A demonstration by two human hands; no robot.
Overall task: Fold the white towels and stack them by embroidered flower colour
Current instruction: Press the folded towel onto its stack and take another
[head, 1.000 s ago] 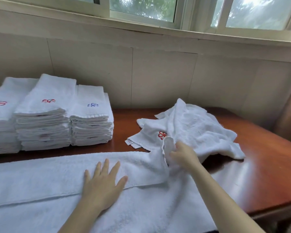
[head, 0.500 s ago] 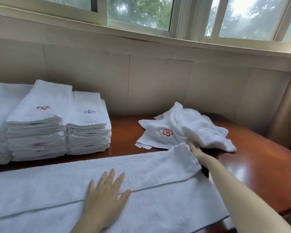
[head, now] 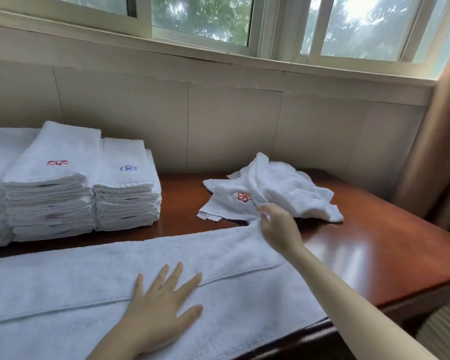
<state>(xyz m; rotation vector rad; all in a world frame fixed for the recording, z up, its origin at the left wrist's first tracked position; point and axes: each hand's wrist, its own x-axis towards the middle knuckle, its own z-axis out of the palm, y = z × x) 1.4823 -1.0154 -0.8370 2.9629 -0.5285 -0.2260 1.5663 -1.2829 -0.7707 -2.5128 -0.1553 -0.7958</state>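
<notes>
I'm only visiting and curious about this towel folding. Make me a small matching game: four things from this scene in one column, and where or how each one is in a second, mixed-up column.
Column one
1. blue-flower stack
2. crumpled towel
3. left hand
4. right hand

Column two
A. pinches the far right corner of the long towel
B. neatly folded, at the left by the wall
C. unfolded heap further back on the right, red flower showing
D. lies flat, fingers spread, on the long towel

Pairs: 1-B, 2-C, 3-D, 4-A
</notes>
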